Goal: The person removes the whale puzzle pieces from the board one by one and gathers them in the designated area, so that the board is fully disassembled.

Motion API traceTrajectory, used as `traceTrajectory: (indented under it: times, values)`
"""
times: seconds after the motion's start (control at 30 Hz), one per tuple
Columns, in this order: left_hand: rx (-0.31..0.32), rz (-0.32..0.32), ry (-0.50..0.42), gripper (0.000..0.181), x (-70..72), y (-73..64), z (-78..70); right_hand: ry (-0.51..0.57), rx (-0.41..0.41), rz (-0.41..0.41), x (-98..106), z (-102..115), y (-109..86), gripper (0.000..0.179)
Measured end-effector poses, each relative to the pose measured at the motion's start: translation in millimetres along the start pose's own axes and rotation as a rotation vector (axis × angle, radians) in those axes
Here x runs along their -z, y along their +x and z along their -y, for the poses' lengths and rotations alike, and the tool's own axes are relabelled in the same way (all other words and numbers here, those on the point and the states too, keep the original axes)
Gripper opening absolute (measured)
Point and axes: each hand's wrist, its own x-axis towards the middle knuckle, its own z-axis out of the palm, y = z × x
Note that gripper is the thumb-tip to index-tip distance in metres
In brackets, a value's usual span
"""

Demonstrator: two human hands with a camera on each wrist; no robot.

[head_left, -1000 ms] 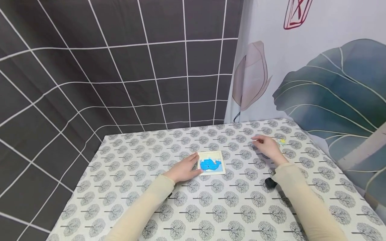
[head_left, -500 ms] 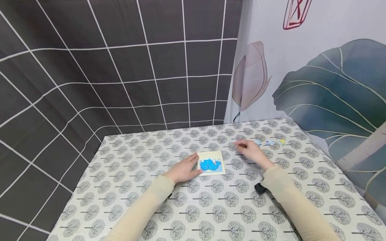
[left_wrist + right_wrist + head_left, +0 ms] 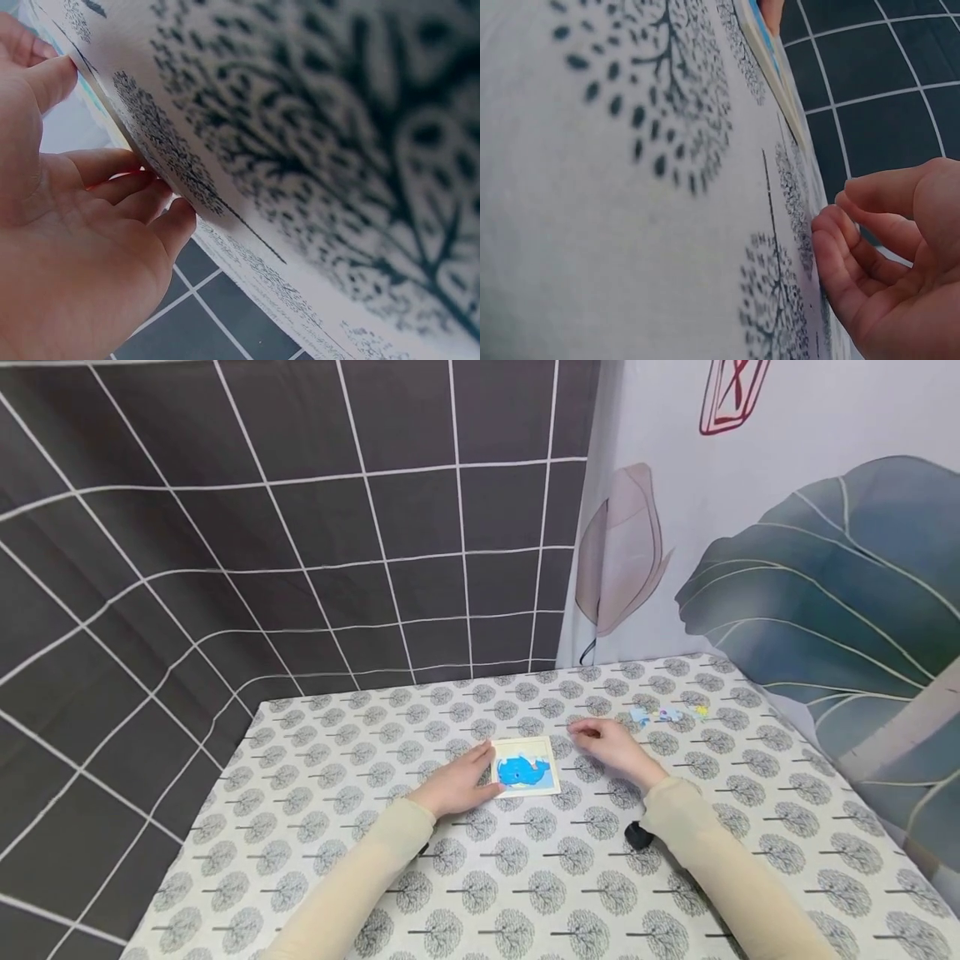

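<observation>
A small cream-framed picture puzzle board (image 3: 557,777) with a blue whale (image 3: 522,771) lies on the tree-print tablecloth. At its left side my left hand (image 3: 459,781) holds it, thumb near the lower edge and fingers by the upper left corner. In the left wrist view, the left hand's fingertips (image 3: 176,214) sit along the board's edge. Just right of the board, my right hand (image 3: 617,749) hovers low with fingers loosely curled and thumb near the index finger. Nothing shows between them in the right wrist view (image 3: 900,247).
Several small puzzle pieces lie behind and right of the right hand: a light-blue one (image 3: 639,716), a bluish-white one (image 3: 670,714) and a yellow one (image 3: 701,711). A dark grid-patterned curtain (image 3: 420,518) hangs at the back, a floral curtain (image 3: 795,552) at the right.
My right hand has moved left from over the puzzle pieces toward the board, bringing the light-blue pieces into view. My left hand and the board have stayed in place.
</observation>
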Motion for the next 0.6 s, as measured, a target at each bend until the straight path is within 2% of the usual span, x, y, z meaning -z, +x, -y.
traceTrajectory:
  times: [0.33, 0.47, 0.6]
  values:
    - [0.004, 0.003, 0.005, 0.08, -0.2, 0.7, 2.3, -0.038, -0.014, -0.02, -3.1, 0.7, 8.3, 0.029]
    - [-0.005, 0.002, 0.009, 0.079, 0.2, 0.6, 2.2, -0.012, -0.02, 0.008, -4.1, 3.1, 5.8, 0.03]
    - [-0.011, -0.003, -0.005, 0.078, 1.4, 1.0, 0.5, -0.036, 0.011, 0.03, -5.7, 6.6, 1.2, 0.031]
